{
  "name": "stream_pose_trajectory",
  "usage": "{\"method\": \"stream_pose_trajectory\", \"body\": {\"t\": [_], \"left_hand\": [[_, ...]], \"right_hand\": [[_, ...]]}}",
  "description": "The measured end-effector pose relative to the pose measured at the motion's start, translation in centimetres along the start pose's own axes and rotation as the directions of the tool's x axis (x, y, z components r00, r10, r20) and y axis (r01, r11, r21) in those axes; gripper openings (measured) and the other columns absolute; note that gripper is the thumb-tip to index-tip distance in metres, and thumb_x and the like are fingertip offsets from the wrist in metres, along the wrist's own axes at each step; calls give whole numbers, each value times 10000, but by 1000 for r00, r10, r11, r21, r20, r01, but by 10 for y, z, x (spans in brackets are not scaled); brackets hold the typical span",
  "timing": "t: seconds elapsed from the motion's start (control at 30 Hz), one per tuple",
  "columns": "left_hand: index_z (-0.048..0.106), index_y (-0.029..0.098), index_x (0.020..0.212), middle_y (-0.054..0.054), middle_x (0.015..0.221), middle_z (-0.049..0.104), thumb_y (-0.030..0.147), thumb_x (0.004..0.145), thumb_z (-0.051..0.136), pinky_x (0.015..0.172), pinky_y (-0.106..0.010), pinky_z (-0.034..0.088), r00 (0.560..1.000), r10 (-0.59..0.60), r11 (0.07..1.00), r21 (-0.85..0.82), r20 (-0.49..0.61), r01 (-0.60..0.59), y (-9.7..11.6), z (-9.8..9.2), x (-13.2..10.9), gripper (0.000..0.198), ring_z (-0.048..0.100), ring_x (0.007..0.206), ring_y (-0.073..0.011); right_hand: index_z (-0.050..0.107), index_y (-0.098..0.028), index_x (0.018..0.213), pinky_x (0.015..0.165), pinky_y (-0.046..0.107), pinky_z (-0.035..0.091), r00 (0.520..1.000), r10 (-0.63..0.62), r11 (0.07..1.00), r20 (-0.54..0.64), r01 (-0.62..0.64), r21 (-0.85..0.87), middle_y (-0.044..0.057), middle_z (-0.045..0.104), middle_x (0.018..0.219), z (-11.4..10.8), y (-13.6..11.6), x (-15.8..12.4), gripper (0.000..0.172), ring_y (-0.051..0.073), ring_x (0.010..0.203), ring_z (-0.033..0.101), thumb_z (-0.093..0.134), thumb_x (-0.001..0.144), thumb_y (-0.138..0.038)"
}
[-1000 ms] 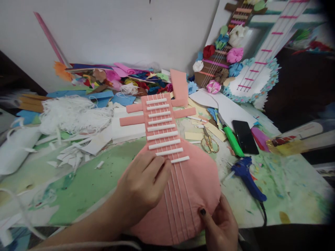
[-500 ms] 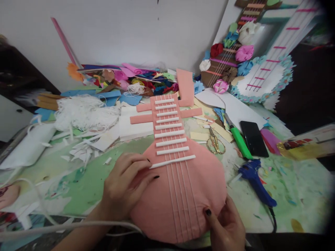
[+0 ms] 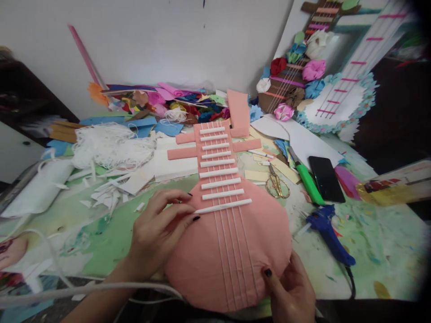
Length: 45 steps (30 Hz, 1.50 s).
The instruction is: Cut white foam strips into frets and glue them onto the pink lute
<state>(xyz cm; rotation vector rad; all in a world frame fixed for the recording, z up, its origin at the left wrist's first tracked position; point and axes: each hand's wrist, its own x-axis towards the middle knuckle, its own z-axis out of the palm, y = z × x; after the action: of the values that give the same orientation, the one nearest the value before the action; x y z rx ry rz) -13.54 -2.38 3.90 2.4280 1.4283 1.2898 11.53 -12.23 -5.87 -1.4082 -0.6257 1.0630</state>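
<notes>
A pink paper model of a stringed instrument [image 3: 266, 229] lies before me, its round body toward me and its neck pointing away. White strings run down its length, with several white paper strips laid across them. The fingertips of my left hand [image 3: 155, 231] pinch the left end of the lowest white paper strip [image 3: 229, 205], which juts past the strings on both sides. My right hand [image 3: 291, 291] grips the body's lower right edge, thumb on top and the other fingers partly hidden beneath.
Right of the model are gold-handled scissors [image 3: 276, 186], a green utility knife [image 3: 309, 184], a black phone [image 3: 326, 178] and a blue glue gun [image 3: 332, 235]. White string [image 3: 107, 146] and paper scraps [image 3: 111, 193] lie left. Decorated paper instruments [image 3: 343, 96] lean behind. A white cable [image 3: 101, 287] crosses my left forearm.
My left fingers have closed in on the left end of the lowest strip, thumb nearer the other fingers. My right hand keeps its hold on the body.
</notes>
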Motion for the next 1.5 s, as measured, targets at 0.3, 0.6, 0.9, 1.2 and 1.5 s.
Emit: {"method": "stream_pose_trajectory", "body": {"t": [0.3, 0.6, 0.9, 1.2, 1.5], "left_hand": [[641, 184, 773, -41, 917, 606, 83, 784, 602, 769, -320, 448, 1000, -20, 998, -54, 15, 20, 0, 2, 5, 109, 559, 867, -159], [652, 200, 759, -37, 914, 611, 108, 801, 572, 755, -308, 467, 995, -88, 992, -89, 37, 91, -1, -1, 4, 129, 576, 868, -157], [670, 221, 741, -27, 891, 612, 97, 805, 557, 729, -271, 477, 993, -113, 987, -115, 22, 115, 2, -5, 1, 179, 585, 859, -143], [667, 209, 731, -22, 882, 611, 65, 797, 564, 747, -265, 458, 996, -85, 990, -114, 22, 87, 4, -4, 3, 189, 577, 858, -138], [657, 211, 723, -20, 876, 620, 90, 801, 566, 745, -281, 462, 995, -101, 990, -102, 2, 100, 7, -2, 5, 170, 579, 843, -140]], "right_hand": [[469, -224, 1270, 974, 407, 427, 1000, -5, 1000, 13, 5, 9, 138, 550, 1288, 3, -4, -1, 672, 278, 1174, 525, 746, 660, -274], [492, -212, 1229, 988, 431, 406, 1000, 5, 1000, 29, -5, -5, 144, 541, 1298, 2, -5, -1, 626, 297, 1205, 493, 744, 661, -287], [440, -217, 1298, 999, 454, 384, 1000, 5, 1000, 2, -5, -6, 145, 543, 1293, 3, -5, 0, 717, 300, 1204, 492, 746, 653, -286], [448, -201, 1286, 975, 417, 408, 1000, -7, 1000, -3, 7, 0, 147, 563, 1268, 5, -7, -1, 725, 296, 1197, 496, 759, 636, -284], [436, -211, 1301, 980, 430, 411, 1000, -19, 1000, 3, 19, -23, 143, 556, 1281, 4, -7, -2, 723, 292, 1186, 509, 747, 655, -301]]}}
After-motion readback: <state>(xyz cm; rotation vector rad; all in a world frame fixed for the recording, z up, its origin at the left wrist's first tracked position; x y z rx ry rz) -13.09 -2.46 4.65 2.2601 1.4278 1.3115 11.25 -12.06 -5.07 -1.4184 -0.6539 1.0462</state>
